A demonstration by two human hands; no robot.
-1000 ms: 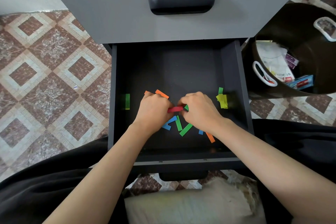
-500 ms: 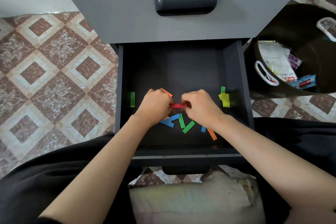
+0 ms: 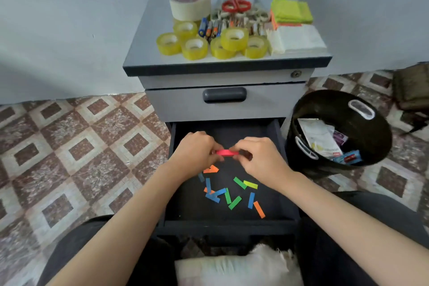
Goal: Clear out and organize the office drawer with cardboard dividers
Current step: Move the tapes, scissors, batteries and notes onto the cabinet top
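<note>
**Q:** Where do your hands sit in this shot?

**A:** Both are over the open bottom drawer (image 3: 227, 227) of the grey cabinet (image 3: 227, 68), towards its far half. Your left hand (image 3: 197, 153) and right hand (image 3: 260, 158) meet fingertip to fingertip. Each pinches one end of a small red strip (image 3: 227, 152), held level between them above the drawer floor.

**Q:** And what else is in the drawer?

**A:** Loose paper strips (image 3: 228, 195) (blue, green, orange, one yellow-green) lie scattered on the dark floor, nearer to you than your hands, and several overlap. An orange piece (image 3: 210, 169) lies just below your left hand.

**Q:** What is on top of the cabinet?

**A:** Yellow tape rolls (image 3: 194, 48) crowd the front. A large cream roll of masking tape (image 3: 190, 7) sits behind them. Red-handled scissors (image 3: 236, 4) lie at the back and batteries (image 3: 210, 29) in the middle. At the right are a stack of green and orange sticky notes (image 3: 290, 10) and a white pad (image 3: 299, 39). The upper drawer (image 3: 176, 104) is closed.

**Q:** And to your right?

**A:** A black bin (image 3: 332, 104) stands on the tiled floor (image 3: 69, 146) just beside the cabinet, with paper wrappers and small packets inside. A pale cushion (image 3: 232, 267) shows at the bottom edge, between your legs.
</note>
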